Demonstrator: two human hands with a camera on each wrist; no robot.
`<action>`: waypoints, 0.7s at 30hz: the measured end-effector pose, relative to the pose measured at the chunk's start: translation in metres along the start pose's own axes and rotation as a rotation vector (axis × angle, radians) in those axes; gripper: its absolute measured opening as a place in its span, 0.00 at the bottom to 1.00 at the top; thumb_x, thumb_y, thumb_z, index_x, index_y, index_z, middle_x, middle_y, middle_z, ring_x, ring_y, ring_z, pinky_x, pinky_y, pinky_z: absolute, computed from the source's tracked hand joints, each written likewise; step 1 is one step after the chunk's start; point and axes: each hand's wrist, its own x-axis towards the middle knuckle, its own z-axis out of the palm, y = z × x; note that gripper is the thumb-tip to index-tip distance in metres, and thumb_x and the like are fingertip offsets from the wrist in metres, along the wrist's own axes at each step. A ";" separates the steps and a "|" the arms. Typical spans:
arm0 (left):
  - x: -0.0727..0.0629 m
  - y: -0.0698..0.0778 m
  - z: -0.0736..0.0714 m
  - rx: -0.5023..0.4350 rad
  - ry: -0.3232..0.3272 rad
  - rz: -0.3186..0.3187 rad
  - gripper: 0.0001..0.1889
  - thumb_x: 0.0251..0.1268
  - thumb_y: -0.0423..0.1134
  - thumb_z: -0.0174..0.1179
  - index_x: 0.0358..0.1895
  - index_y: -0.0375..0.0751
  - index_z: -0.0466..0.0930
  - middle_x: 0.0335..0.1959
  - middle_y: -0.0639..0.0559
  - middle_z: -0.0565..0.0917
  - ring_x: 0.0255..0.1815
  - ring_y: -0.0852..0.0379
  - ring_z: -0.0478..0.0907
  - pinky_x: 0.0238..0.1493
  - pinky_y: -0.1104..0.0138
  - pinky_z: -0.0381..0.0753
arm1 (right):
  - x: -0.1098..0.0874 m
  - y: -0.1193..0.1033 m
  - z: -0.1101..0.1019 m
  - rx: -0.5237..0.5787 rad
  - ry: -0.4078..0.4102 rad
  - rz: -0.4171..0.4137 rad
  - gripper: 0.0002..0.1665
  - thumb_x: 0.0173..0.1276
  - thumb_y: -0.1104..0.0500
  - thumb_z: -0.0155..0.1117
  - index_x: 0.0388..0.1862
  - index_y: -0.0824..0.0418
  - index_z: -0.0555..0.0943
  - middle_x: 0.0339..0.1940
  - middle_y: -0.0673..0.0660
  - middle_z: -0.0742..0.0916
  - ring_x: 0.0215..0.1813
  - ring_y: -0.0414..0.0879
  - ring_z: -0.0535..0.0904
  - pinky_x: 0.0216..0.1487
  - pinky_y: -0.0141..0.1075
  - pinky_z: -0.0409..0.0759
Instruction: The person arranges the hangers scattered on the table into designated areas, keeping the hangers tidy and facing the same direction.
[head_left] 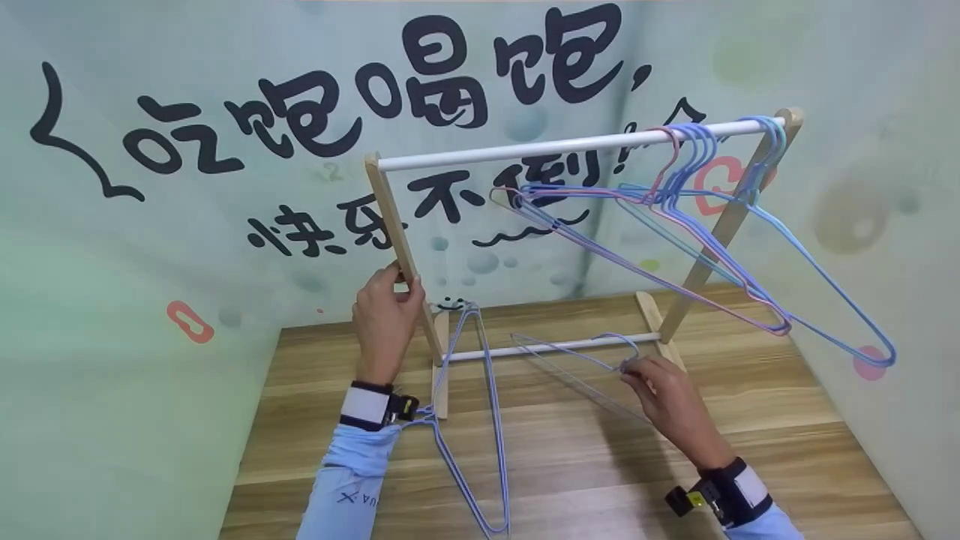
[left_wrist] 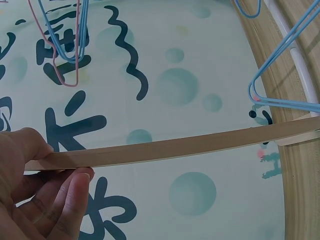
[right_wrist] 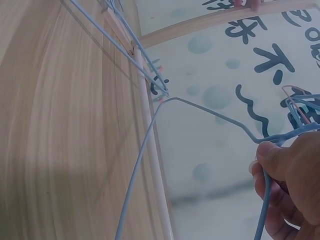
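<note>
— Why is the wooden upright (head_left: 396,225) pinched by the left hand (head_left: 388,315)?

— It seems that the rack (head_left: 681,315) is steadied in this way. The upright is taken between the thumb and the bent fingers, so the light frame can hardly be pushed aside

— And how is the held hanger (right_wrist: 210,111) kept by the right hand (head_left: 667,397)?

— It is pinched at its neck, between thumb and fingers, lower than the left hand and to the right of it. By such a grip the hook is left free, and the wide part is pointed to the left of the right hand, near the lower rail (head_left: 577,345). Whether that rail is touched cannot be told

— Where are the other hangers found?

— The hung hangers (head_left: 675,196) are carried by the upper rail (head_left: 510,151), above the right hand, gathered towards the end farther from the left hand, perhaps to be kept together. Below the left hand, loose blue hangers (head_left: 498,420) are seen beside the left sleeve (head_left: 360,465); their hook end is partly hidden, so by what they are supported cannot be told
</note>
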 end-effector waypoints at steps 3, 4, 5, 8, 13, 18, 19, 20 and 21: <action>0.000 0.000 0.000 -0.004 0.004 0.004 0.09 0.69 0.37 0.64 0.45 0.34 0.85 0.39 0.45 0.86 0.31 0.55 0.87 0.32 0.58 0.85 | 0.002 -0.001 -0.002 0.006 -0.002 0.000 0.15 0.58 0.78 0.73 0.40 0.63 0.84 0.35 0.51 0.85 0.38 0.41 0.81 0.39 0.28 0.77; 0.000 0.000 0.000 -0.005 0.002 0.002 0.09 0.69 0.37 0.64 0.45 0.35 0.85 0.39 0.45 0.86 0.31 0.55 0.87 0.32 0.58 0.85 | 0.003 -0.002 -0.003 0.007 -0.003 0.001 0.15 0.58 0.78 0.73 0.40 0.63 0.84 0.36 0.51 0.85 0.38 0.41 0.81 0.40 0.28 0.77; 0.000 0.000 0.000 -0.005 0.001 -0.002 0.09 0.69 0.38 0.64 0.45 0.35 0.85 0.40 0.45 0.86 0.31 0.55 0.87 0.32 0.58 0.85 | 0.004 -0.002 -0.003 0.009 -0.004 0.003 0.15 0.59 0.78 0.72 0.40 0.63 0.84 0.36 0.51 0.85 0.38 0.41 0.81 0.40 0.27 0.77; 0.000 0.000 0.000 -0.003 -0.006 -0.015 0.10 0.69 0.38 0.64 0.47 0.35 0.85 0.41 0.44 0.86 0.32 0.54 0.87 0.33 0.57 0.85 | 0.007 -0.004 -0.005 0.010 -0.005 0.010 0.15 0.60 0.78 0.72 0.40 0.63 0.84 0.37 0.51 0.85 0.39 0.42 0.81 0.41 0.27 0.76; 0.000 0.001 -0.001 0.006 -0.016 -0.024 0.11 0.70 0.39 0.64 0.48 0.35 0.85 0.42 0.44 0.86 0.33 0.53 0.88 0.34 0.57 0.85 | 0.013 -0.005 -0.007 0.006 0.009 0.002 0.15 0.59 0.78 0.72 0.40 0.64 0.83 0.37 0.52 0.85 0.41 0.43 0.81 0.43 0.28 0.77; 0.000 0.001 0.000 -0.004 -0.016 -0.028 0.11 0.69 0.39 0.64 0.47 0.35 0.85 0.42 0.44 0.86 0.33 0.53 0.87 0.33 0.57 0.85 | 0.019 -0.007 -0.008 0.004 0.039 -0.001 0.13 0.59 0.78 0.72 0.40 0.65 0.84 0.37 0.53 0.85 0.41 0.44 0.81 0.42 0.30 0.77; 0.000 0.000 0.000 -0.007 -0.017 -0.028 0.11 0.69 0.39 0.64 0.47 0.35 0.85 0.42 0.44 0.86 0.33 0.53 0.87 0.34 0.57 0.86 | 0.021 -0.007 -0.009 0.005 0.050 -0.006 0.13 0.59 0.79 0.72 0.39 0.66 0.84 0.37 0.53 0.85 0.41 0.44 0.81 0.42 0.30 0.77; 0.000 0.000 0.000 -0.009 -0.018 -0.028 0.11 0.69 0.39 0.64 0.47 0.35 0.85 0.42 0.44 0.86 0.32 0.53 0.87 0.33 0.57 0.86 | 0.022 -0.008 -0.009 0.001 0.062 -0.013 0.14 0.58 0.79 0.72 0.39 0.66 0.84 0.37 0.54 0.85 0.40 0.45 0.81 0.42 0.30 0.76; 0.000 0.001 0.000 -0.012 -0.019 -0.028 0.11 0.69 0.39 0.64 0.47 0.35 0.85 0.42 0.44 0.86 0.32 0.53 0.87 0.33 0.57 0.86 | 0.023 -0.009 -0.010 -0.001 0.072 -0.019 0.13 0.58 0.79 0.72 0.39 0.66 0.84 0.36 0.54 0.85 0.40 0.45 0.81 0.41 0.30 0.76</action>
